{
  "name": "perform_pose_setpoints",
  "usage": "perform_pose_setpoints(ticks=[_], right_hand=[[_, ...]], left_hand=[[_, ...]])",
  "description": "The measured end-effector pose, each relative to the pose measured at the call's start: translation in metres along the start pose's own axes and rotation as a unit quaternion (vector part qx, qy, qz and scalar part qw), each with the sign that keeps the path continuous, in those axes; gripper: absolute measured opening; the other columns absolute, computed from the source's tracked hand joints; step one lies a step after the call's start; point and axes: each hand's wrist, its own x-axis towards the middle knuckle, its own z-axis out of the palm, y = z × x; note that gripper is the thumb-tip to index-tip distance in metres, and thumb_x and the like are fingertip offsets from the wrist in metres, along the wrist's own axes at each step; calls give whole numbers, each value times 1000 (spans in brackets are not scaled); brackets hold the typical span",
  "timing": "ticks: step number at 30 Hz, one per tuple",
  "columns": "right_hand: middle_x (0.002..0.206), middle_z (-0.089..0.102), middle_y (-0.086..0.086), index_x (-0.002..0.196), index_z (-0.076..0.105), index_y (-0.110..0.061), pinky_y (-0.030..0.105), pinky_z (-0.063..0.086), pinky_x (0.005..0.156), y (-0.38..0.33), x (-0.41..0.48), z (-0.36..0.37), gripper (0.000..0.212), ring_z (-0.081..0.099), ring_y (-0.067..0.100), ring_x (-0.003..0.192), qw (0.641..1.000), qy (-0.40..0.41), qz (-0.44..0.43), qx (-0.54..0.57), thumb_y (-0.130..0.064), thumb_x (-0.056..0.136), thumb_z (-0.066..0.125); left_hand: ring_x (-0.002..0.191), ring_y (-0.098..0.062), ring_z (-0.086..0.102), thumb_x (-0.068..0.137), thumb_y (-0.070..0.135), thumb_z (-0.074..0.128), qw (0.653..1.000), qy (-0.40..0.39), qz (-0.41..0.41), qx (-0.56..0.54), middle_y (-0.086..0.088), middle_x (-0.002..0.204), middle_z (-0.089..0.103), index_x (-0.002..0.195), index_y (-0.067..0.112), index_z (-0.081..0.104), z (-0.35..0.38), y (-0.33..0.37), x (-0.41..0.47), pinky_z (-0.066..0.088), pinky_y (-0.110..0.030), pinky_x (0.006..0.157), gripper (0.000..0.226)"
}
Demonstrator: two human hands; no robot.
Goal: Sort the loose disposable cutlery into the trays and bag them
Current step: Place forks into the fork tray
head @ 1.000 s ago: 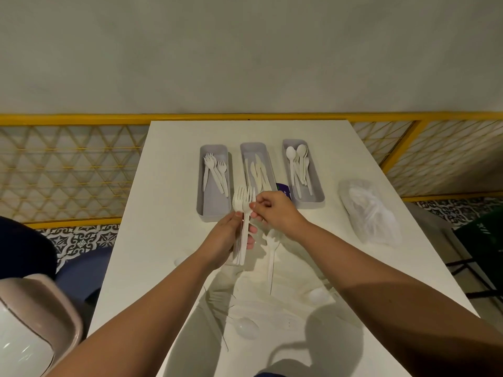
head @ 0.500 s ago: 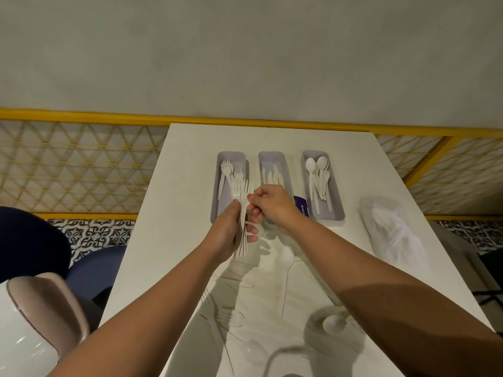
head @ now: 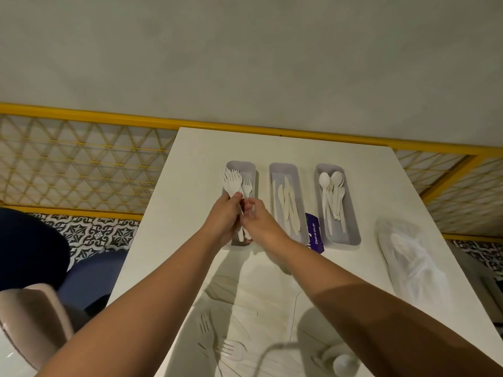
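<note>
A white rectangular table (head: 190, 159) meets a yellow lattice railing (head: 81, 164) at its far edge, under a plain grey wall (head: 245, 50). Patterned floor tiles (head: 95, 232) show past its left edge. Over the leftmost grey plastic tray (head: 251, 170) near the far edge, the left hand (head: 223, 221) grips a bundle of white plastic forks (head: 231, 180). The right hand (head: 258, 224) pinches their handles.

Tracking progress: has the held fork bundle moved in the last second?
Yes. The fork bundle in the left hand moved farther out, now over the left tray.
</note>
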Motion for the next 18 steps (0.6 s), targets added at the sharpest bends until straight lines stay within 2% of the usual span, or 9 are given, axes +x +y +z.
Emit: perform_pose_setpoints(ticks=[3,6,8,10,13,15,16,18], right_hand=[[117,56,3,141,25,-30,37,54,78,-1,9,7,53,58,24,92,999,-16,-14,-24,-10,94,38],[138,49,2,146,16,-31,44,49,95,-4,23,9,60,57,28,112,994,-18,-23,-102,-15,94,41],[136,52,6,147,14,-30,47,46,99,-3,32,9,61,55,31,117,986,-15,-29,-161,-19,94,41],[130,56,11,147,14,-28,46,47,97,-1,41,10,56,57,33,113,980,-11,-34,-195,-21,97,37],[122,58,14,150,9,-25,44,50,93,2,57,9,57,59,33,108,976,9,-15,-216,-19,98,34],[121,58,16,149,14,-17,47,51,92,3,70,8,58,59,34,106,973,25,2,-228,-15,96,37],[123,57,18,148,15,-14,47,50,93,2,77,8,58,58,35,109,972,33,17,-231,-13,95,38],[132,50,19,148,12,-9,45,46,100,-2,88,7,59,52,35,118,971,39,44,-233,-9,95,38]], left_hand=[[87,-15,59,100,16,39,999,12,-7,47,-10,99,60,118,6,52,1,4,11,50,-23,69,24],[96,-15,59,100,17,39,996,29,8,89,-8,112,61,127,3,50,0,5,23,47,-23,81,32],[102,-16,56,100,20,39,989,40,24,143,-7,121,59,131,3,48,0,6,28,43,-20,84,36],[100,-17,57,100,23,39,976,39,32,211,-8,118,61,128,4,51,-3,6,33,42,-17,78,36],[90,-29,61,99,28,41,949,44,41,309,-19,105,63,105,1,60,-14,7,41,47,-27,72,33],[84,-26,61,98,25,44,923,76,70,371,-20,105,57,101,3,60,-23,8,44,46,-19,63,28],[91,-26,61,97,23,46,906,92,79,405,-18,113,53,109,3,59,-29,7,44,48,-18,68,27],[107,-29,56,95,20,51,877,107,61,464,-15,128,43,126,6,52,-38,4,43,48,-29,88,35]])
